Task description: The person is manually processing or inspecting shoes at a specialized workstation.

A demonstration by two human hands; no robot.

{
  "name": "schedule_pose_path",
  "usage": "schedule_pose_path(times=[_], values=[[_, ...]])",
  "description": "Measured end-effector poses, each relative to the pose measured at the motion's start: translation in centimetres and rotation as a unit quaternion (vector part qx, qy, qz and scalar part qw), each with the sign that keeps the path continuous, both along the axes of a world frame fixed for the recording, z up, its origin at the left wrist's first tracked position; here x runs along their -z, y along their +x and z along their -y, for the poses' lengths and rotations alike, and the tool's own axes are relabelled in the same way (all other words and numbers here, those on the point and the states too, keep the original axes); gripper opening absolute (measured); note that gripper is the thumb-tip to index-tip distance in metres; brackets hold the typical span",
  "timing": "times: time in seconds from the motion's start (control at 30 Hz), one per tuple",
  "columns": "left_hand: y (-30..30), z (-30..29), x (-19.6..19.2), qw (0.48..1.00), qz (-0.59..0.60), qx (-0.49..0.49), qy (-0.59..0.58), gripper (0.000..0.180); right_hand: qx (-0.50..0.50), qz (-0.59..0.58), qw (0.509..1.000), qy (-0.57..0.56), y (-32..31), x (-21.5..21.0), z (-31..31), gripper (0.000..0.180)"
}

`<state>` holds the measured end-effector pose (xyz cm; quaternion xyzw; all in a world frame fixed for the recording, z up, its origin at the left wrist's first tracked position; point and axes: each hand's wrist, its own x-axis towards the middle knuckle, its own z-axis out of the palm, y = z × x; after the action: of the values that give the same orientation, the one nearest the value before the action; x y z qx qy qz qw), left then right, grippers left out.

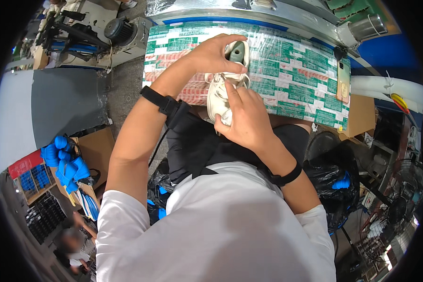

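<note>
Two hands meeting along one white lace-up sneaker (215,100)

The sneaker is lying at the near edge of the tabletop (286,61), its toe reaching past that edge toward the lap; its long axis is running almost straight out from the person, leaning slightly rightward at the heel; the green interior (238,49) is showing through the opening.

The left hand (211,54) is coming in from the left at the heel end; its fingers are spreading wide, thumb and forefinger bracketing the opening, though one cannot tell whether they are gripping firmly. The right hand (250,115) is sitting nearer the toe, on the shoe's right side; its fingers are holding the forefoot, thumb by the toe and forefinger stretching along the lacing; a phone (343,82) is resting well apart, at the tabletop's right end.
</note>
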<state>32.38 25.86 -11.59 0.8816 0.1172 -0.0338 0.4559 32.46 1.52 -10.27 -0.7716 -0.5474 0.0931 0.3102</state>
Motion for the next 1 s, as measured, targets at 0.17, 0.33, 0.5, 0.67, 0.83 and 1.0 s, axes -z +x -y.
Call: schedule_pose_path(times=[0.17,0.33,0.5,0.67,0.83,1.0], values=[[-0.2,0.0,-0.7,1.0,-0.03,-0.008,0.003,0.102,0.019,0.031,0.999,-0.03,-0.2,0.0,-0.3,0.085],[0.1,-0.5,0.0,1.0,0.0,0.002,0.022,0.102,0.024,-0.011,0.999,-0.022,-0.4,0.1,-1.4,0.084],[0.2,-0.4,0.5,1.0,-0.013,0.004,0.016,0.103,0.048,-0.24,0.969,-0.035,1.2,-2.1,-1.7,0.068],[-0.3,-1.1,0.4,1.0,-0.005,0.006,0.003,0.092,0.017,-0.323,0.946,0.009,1.8,-2.8,3.5,0.064],[-1.1,-3.3,0.3,0.997,-0.015,0.016,-0.075,0.1,0.167,-0.434,0.879,0.11,2.8,0.1,4.8,0.065],[-8.3,-5.3,4.7,0.816,0.026,-0.273,-0.509,0.085,0.136,-0.243,0.96,0.04,2.9,5.4,2.5,0.071]])
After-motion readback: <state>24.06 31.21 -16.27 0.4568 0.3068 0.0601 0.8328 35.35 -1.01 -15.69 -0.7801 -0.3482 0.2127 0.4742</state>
